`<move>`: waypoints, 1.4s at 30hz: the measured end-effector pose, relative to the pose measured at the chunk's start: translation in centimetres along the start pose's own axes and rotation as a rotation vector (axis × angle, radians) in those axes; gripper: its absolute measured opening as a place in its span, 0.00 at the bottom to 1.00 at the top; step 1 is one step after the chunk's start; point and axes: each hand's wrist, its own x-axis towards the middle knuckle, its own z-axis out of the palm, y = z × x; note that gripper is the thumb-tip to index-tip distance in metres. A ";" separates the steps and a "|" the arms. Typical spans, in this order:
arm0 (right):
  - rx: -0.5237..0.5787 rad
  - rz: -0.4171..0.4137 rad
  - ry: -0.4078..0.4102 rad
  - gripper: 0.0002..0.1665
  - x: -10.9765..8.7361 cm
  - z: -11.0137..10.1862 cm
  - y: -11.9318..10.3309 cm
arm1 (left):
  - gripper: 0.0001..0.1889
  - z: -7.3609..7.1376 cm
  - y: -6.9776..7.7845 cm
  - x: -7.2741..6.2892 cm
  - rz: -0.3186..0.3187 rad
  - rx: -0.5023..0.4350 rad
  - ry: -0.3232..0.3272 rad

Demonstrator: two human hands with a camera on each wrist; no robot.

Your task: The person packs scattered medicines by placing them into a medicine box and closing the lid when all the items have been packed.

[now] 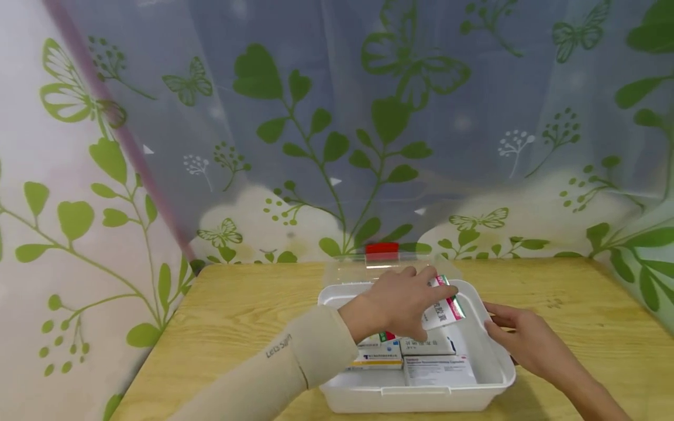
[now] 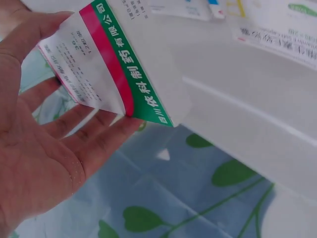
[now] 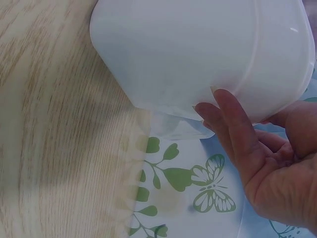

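My left hand [image 1: 402, 301] reaches over a white plastic storage box [image 1: 497, 365] and holds a white medicine box [image 1: 441, 316] with pink and green bands. In the left wrist view, thumb and fingers grip this medicine box [image 2: 101, 59] by its sides, tilted. Below the hand, several medicine boxes lie inside, among them a white one with printed text [image 1: 439, 371] and one with a yellow stripe [image 1: 376, 359]. At the storage box's right side, my right hand [image 1: 526, 342] holds the rim, its fingers against the outer wall in the right wrist view.
A clear lid [image 1: 344, 270] with a red latch [image 1: 382, 251] stands behind the storage box. All of this is on a wooden table [image 1: 237, 316]. Curtains [image 1: 326, 117] with green leaves and butterflies hang behind and at both sides.
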 end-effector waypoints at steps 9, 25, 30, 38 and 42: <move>0.015 -0.023 0.001 0.32 -0.2 0.0 0.0 | 0.44 2.0 0.6 1.4 0.116 0.032 -0.083; 0.018 -0.051 0.024 0.31 -0.1 0.3 0.4 | 0.46 3.9 1.1 3.5 0.130 -0.012 -0.177; 0.023 -0.045 0.023 0.31 -0.2 0.3 0.3 | 0.45 4.8 1.0 3.7 0.144 -0.020 -0.161; 0.031 -0.029 0.019 0.32 -0.3 0.3 0.1 | 0.44 5.9 0.9 4.0 0.131 -0.008 -0.168; 0.020 -0.037 0.026 0.31 -0.3 0.3 0.1 | 0.41 6.2 0.8 4.1 0.133 -0.059 -0.171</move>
